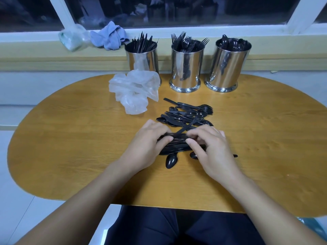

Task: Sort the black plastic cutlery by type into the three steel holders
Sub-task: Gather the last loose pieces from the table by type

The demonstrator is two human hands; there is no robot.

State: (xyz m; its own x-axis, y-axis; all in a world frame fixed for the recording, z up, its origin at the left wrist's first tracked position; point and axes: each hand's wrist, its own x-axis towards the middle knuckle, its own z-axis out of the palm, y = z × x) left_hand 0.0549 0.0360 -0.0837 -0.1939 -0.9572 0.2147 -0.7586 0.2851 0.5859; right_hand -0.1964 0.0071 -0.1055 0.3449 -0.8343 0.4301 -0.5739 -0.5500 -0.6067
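Left hand: the left hand [147, 142] lies on the near end of the loose cutlery; its fingers curl over a bundle of black pieces [178, 145] and its thumb presses against them from the inner side.
Right hand: the right hand [210, 147] meets it from the other side; fingers bent, fingertips [189, 140] pinching at the same bundle; one slim piece rises slantwise between the two hands.
Loose cutlery: a heap of black cutlery [187, 114] sprawls mid-table just beyond the hands; forks, spoons and knives all mixed; a single spoon [171, 160] lies nearest the person, bowl toward them.
Holders: three steel holders stand in a row at the table's far edge; the left holder [143, 59] bristles with knives; the middle holder [185, 68] has forks, tines up; the right holder [228, 66] has spoons.
Table: a yellow wooden table [70, 138] with rounded ends.
Other bits: a crumpled clear plastic bag [134, 91] sits just in front of the left holder, touching it; a blue cloth [109, 36] and another clear bag [73, 38] lie on the window sill behind.
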